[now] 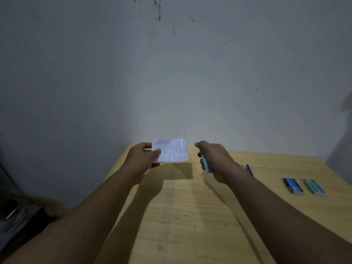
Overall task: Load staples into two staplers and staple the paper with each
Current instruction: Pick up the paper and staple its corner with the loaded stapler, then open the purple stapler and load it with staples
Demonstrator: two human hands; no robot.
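A: What has the left hand (142, 156) got?

B: It pinches the paper (172, 150), thumb on the printed face and fingers curled behind its left edge. The sheet is small, folded, covered in lines of fine print, and it is held up in the air above the far end of the wooden surface (190, 216), its shadow falling on the wood just below.

A: And the right hand (215, 161)?

B: It is just right of the paper and not touching it. Its fingers are wrapped round a pale blue stapler (206, 163), which runs slantwise through the fist; only a narrow strip of it shows. Whether the stapler is loaded cannot be told.

A: What lies further out from the paper?

B: To the right of it, partly hidden behind the right wrist, something purple and clear (248, 169) lies on the surface; it may be the second stapler, but too little shows to be sure. Further right of the paper, well apart from both hands, two small boxes lie side by side: a dark blue box (293, 185) and, just beyond it, a teal box (314, 187).

A: Anything visible inside them?

B: No. Both look closed, so their contents cannot be seen.

A: And behind the paper?

B: A grey wall (171, 73) with dark stains (159, 11) near the top.
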